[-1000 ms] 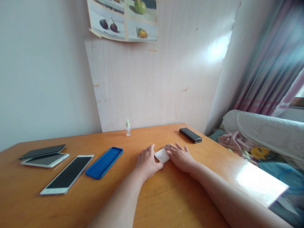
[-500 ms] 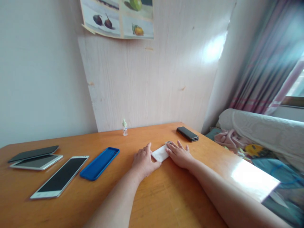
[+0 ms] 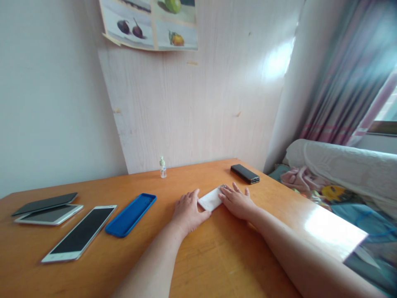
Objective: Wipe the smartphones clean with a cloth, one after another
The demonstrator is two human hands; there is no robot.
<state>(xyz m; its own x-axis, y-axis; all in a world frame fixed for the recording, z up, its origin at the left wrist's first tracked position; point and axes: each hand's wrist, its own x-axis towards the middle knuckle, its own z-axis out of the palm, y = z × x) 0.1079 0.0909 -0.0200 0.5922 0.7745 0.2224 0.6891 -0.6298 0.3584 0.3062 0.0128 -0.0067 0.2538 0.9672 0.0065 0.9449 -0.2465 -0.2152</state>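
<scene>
The counter point(image 3: 198, 260) is orange-brown, with a smooth finish, faint scuffing at the near side and strong glare at its right edge. Behind it stands a pale wood-grained panel point(image 3: 186, 111) bearing small tan patches; a sheet of fruit paintings point(image 3: 149, 25) hangs on it, cropped by the top of the view. To the right are a striped curtain point(image 3: 338, 87), a white patterned cover point(image 3: 347, 169) and rumpled pink cloth point(image 3: 302, 178).

On the counter, left side: a dark flat device point(image 3: 45, 203) leaning over a white-framed device point(image 3: 46, 216), a white phone with dark screen point(image 3: 81, 234) and a blue case point(image 3: 130, 216). A small pump bottle point(image 3: 163, 169) stands upright near the panel. A black stack point(image 3: 245, 174) lies near the far right corner.

The flat white item point(image 3: 211, 199) lies on the counter between both grips. The left grip point(image 3: 186, 211) is at its near-left end, thumb and fingers apart on either side; whether they clamp it cannot be told. The right grip point(image 3: 237, 203) is spread, its fingers laid over the item's right portion.
</scene>
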